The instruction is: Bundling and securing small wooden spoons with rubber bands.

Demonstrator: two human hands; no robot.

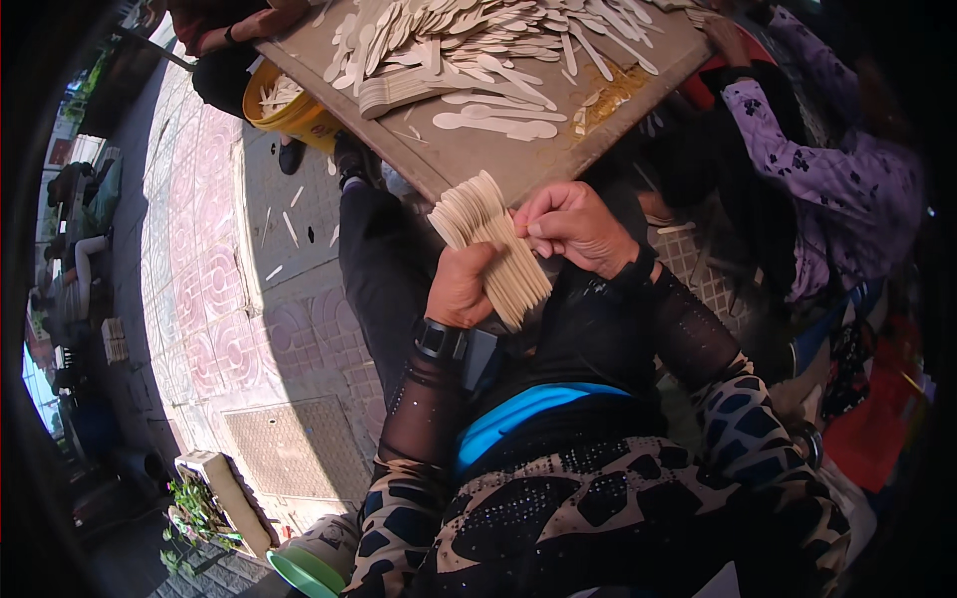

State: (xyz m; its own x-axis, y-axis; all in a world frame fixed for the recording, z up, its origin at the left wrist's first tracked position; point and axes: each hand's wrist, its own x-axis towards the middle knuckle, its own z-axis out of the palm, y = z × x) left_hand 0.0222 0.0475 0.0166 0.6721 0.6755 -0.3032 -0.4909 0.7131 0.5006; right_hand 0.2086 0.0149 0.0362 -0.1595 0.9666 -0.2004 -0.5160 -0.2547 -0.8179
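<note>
My left hand [465,283] is closed round a thick stack of pale wooden spoons [503,261], thumb across its front. The stack tilts, its rounded bowls toward the table and its handle ends toward my lap. At its right side, my right hand [578,227] has its fingers curled in a pinch, the tips against the stack's edge. What sits between those tips is hidden. Just beyond my hands, a brown table [469,169] carries a big loose heap of wooden spoons [469,35], a neat row of spoons [414,90] and several strays [498,122].
A yellow bucket [299,118] holding more wooden pieces stands left of the table. One person's arm [249,28] rests at the far left corner; another person in a purple sleeve [797,169] sits to the right. A green basin [304,573] is at lower left. Fallen sticks [289,229] lie on the paving.
</note>
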